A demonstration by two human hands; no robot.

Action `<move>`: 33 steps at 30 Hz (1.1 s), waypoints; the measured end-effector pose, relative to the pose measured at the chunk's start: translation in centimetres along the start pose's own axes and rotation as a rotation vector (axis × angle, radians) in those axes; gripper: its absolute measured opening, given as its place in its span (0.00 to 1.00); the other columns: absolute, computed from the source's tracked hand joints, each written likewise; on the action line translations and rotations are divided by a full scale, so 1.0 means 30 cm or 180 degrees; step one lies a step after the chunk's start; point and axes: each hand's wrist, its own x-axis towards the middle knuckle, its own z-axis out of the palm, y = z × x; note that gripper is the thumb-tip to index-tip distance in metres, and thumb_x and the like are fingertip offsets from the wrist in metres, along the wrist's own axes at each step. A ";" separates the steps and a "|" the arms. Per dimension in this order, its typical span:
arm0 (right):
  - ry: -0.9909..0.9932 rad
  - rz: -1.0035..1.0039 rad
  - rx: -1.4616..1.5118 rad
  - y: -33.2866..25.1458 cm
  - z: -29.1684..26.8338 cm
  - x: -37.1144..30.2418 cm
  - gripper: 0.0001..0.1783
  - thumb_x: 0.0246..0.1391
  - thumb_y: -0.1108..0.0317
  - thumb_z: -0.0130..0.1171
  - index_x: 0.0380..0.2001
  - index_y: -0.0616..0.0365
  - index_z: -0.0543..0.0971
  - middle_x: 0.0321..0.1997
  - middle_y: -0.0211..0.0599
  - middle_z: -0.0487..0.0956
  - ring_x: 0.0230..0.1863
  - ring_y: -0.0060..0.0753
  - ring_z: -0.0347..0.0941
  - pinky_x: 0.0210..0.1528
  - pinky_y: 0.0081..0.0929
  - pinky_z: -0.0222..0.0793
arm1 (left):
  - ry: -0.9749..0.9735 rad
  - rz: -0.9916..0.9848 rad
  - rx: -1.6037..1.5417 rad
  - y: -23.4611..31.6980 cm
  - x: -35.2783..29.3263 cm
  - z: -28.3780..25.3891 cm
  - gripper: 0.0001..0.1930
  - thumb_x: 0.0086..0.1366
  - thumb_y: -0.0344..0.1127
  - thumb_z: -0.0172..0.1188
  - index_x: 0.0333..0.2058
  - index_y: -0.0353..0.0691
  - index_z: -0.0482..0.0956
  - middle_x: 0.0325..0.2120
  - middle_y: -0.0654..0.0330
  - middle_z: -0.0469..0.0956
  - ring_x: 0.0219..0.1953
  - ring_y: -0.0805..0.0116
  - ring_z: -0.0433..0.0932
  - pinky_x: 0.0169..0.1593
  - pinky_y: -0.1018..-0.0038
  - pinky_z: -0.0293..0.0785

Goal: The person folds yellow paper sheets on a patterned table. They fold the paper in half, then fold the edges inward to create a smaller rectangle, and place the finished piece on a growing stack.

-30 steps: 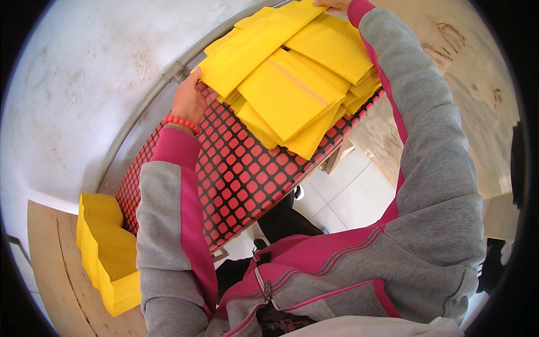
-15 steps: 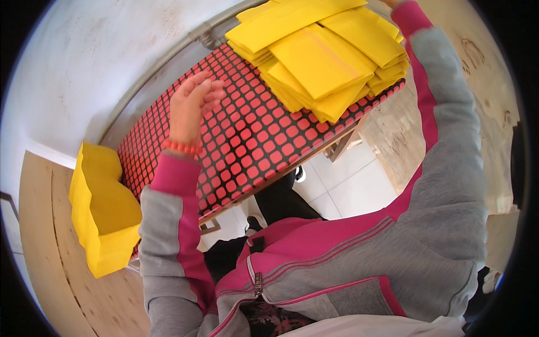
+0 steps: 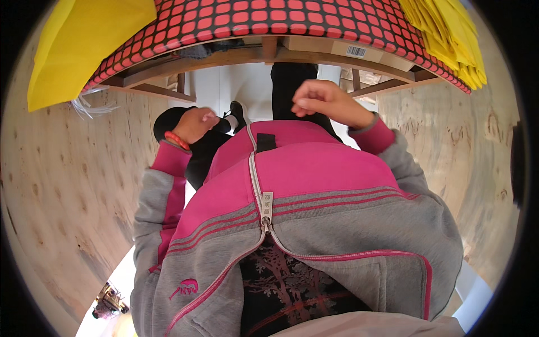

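My left hand (image 3: 193, 124), with a red beaded bracelet at its wrist, hangs over my dark-clad leg, fingers curled in and nothing visible in them. My right hand (image 3: 331, 104) is raised in front of my pink and grey jacket (image 3: 314, 168), its fingers loosely bent and slightly apart, holding nothing. Both hands are short of the table (image 3: 241, 18), which has a red-and-black checked cover. A yellow folded sheet (image 3: 90, 45) hangs over the table's left end. At its right end lies a stack of folded yellow pieces (image 3: 449, 42).
Under the tabletop, a wooden frame (image 3: 219, 58) holds a cardboard box (image 3: 314, 45) and some dark cloth (image 3: 208, 49). Thin white strips (image 3: 90, 104) dangle below the left yellow sheet. Wooden boards (image 3: 73, 185) flank me on both sides.
My view has swung down toward my body. Both hands have come back from above the table to near my lap, and the right hand is now fully in view.
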 end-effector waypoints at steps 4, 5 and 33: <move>0.0227 -0.1145 -0.1665 0.012 0.104 0.154 0.09 0.63 0.67 0.61 0.36 0.63 0.78 0.29 0.37 0.81 0.33 0.25 0.79 0.36 0.26 0.74 | 0.1305 0.0084 0.1222 -0.168 -0.037 0.203 0.12 0.61 0.44 0.63 0.36 0.42 0.83 0.33 0.53 0.84 0.38 0.48 0.82 0.41 0.57 0.78; 0.0219 -0.1233 -0.1645 -0.009 0.122 0.195 0.09 0.62 0.67 0.62 0.35 0.63 0.78 0.28 0.37 0.81 0.32 0.26 0.79 0.35 0.27 0.73 | 0.1602 0.0376 0.1069 -0.176 -0.013 0.245 0.12 0.61 0.44 0.63 0.36 0.42 0.83 0.33 0.54 0.84 0.38 0.49 0.82 0.41 0.57 0.78; 0.2566 -0.2990 -0.4751 0.080 0.053 1.104 0.22 0.72 0.54 0.41 0.55 0.57 0.74 0.57 0.40 0.75 0.58 0.40 0.72 0.60 0.38 0.69 | 0.1681 0.0620 -0.0427 -0.213 0.006 0.254 0.14 0.66 0.41 0.63 0.45 0.39 0.83 0.34 0.50 0.84 0.36 0.54 0.85 0.42 0.65 0.79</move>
